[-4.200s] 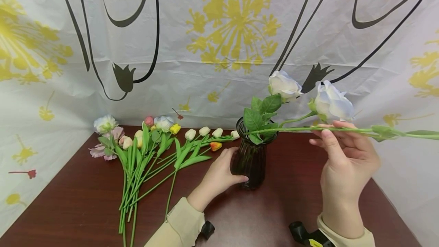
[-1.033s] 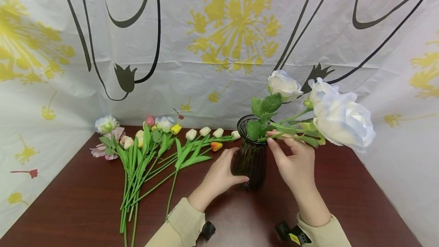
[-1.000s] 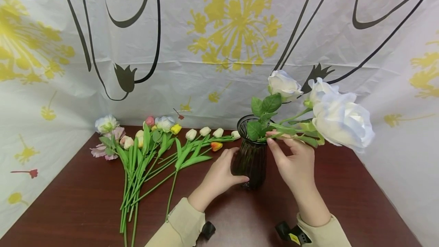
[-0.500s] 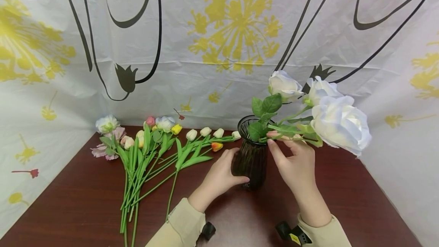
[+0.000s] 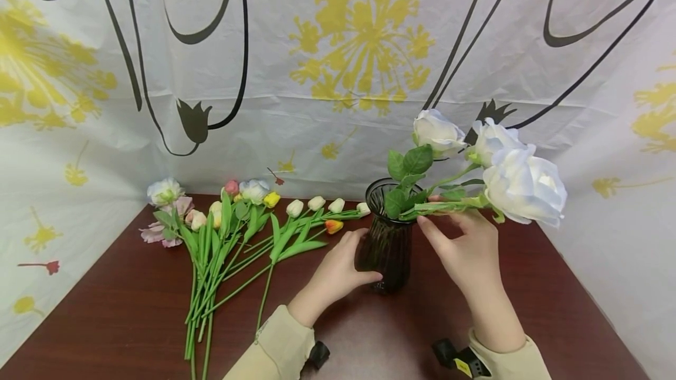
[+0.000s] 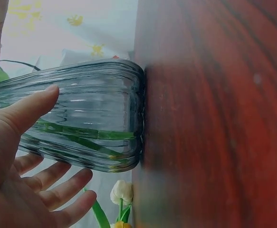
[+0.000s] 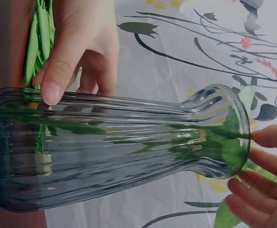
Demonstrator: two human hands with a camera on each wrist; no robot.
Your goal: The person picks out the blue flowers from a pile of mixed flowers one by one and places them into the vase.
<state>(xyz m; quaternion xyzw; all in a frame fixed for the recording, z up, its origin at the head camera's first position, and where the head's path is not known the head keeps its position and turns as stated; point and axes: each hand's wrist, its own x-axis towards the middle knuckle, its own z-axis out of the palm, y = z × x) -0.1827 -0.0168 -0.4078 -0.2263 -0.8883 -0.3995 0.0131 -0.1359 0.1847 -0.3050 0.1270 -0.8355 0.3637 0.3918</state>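
Observation:
A dark, ribbed glass vase [image 5: 388, 257] stands upright on the table. My left hand [image 5: 343, 260] grips its lower left side, thumb in front. In the left wrist view, green stems [image 6: 95, 133] show through the glass down to its base. At the vase's right rim, my right hand [image 5: 470, 251] has thumb and fingers around the stem of a white-blue rose [image 5: 528, 186], whose bloom leans out to the right. Two more white roses, one upper [image 5: 438, 132] and one behind the held bloom [image 5: 493, 139], rise from the vase with green leaves [image 5: 404, 175].
Left of the vase, a pile of artificial flowers lies on the dark red-brown table [image 5: 121, 304], with long green stems [image 5: 208, 286] toward me. White tulips [image 5: 315, 203] and an orange tulip [image 5: 334, 226] lie close by my left hand. A printed white cloth [image 5: 296, 75] hangs behind.
My right hand brought the rose from the right to the vase mouth, its stem now at the rim. Lately that hand shifted slightly right and the bloom slightly up. The left hand stays on the vase.

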